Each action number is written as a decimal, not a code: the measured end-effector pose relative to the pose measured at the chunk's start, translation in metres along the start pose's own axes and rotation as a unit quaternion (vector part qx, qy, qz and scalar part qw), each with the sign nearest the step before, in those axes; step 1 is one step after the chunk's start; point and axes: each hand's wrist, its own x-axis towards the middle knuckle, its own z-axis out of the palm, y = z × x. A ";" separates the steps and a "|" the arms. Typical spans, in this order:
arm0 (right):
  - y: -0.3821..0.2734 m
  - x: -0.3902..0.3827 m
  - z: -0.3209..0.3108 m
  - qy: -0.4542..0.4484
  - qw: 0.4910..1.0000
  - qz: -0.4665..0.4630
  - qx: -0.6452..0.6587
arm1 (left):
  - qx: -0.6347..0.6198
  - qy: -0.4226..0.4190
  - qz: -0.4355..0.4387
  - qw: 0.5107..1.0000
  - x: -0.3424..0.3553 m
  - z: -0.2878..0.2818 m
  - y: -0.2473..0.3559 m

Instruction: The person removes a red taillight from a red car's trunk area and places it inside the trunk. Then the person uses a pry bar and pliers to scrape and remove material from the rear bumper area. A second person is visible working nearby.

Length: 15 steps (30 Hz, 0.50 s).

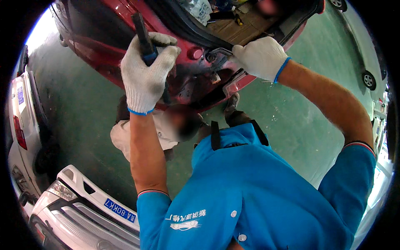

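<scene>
Worked-on car (100,58) across upper centre, opening at top, cardboard (237,31) inside. Left hand (146,73) left of opening, tool (142,33) in it; right hand (262,58) at opening's lower right. Second person (121,137) behind left forearm (146,154). Parked cars (89,216) lower left, left edge, upper right.

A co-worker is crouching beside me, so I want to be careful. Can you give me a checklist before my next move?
1. Gloves on: ok. The left hand and right hand both wear white knit gloves.
2. Grip on the dark hand tool: ok. The left hand is wrapped around it.
3. Right hand's hold: cannot tell. Its fingertips are at the red car's bodywork; their grip is hidden.
4. Co-worker clear: probably not ok. They appear partly behind your left forearm.
5. Floor free of debris: not ok. Small pale bits lie on it.
</scene>
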 end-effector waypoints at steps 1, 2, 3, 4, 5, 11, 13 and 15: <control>0.002 0.000 0.000 -0.013 1.000 -0.001 0.001 | 0.000 -0.001 0.004 1.000 0.000 0.001 0.000; 0.006 0.002 0.000 -0.026 1.000 -0.001 0.001 | 0.000 -0.002 0.007 1.000 0.001 0.002 -0.001; 0.009 0.004 0.000 -0.040 0.999 -0.001 0.002 | 0.001 -0.003 0.013 1.000 0.001 0.003 -0.002; 0.011 0.005 0.002 -0.030 1.000 -0.001 0.003 | 0.005 -0.003 0.019 1.000 0.002 0.001 -0.004; 0.012 0.007 0.004 -0.020 1.000 -0.002 0.004 | 0.009 -0.005 0.025 1.000 0.002 0.000 -0.005; 0.030 0.029 -0.037 -0.046 0.990 -0.100 -0.090 | 0.003 -0.022 0.022 0.999 0.001 -0.005 -0.005; 0.025 0.023 -0.046 0.016 0.994 -0.067 -0.086 | 0.045 -0.029 0.025 0.998 0.006 -0.008 -0.005; 0.028 0.011 -0.030 0.061 0.997 -0.039 -0.024 | 0.055 -0.025 0.037 0.998 0.005 -0.004 -0.008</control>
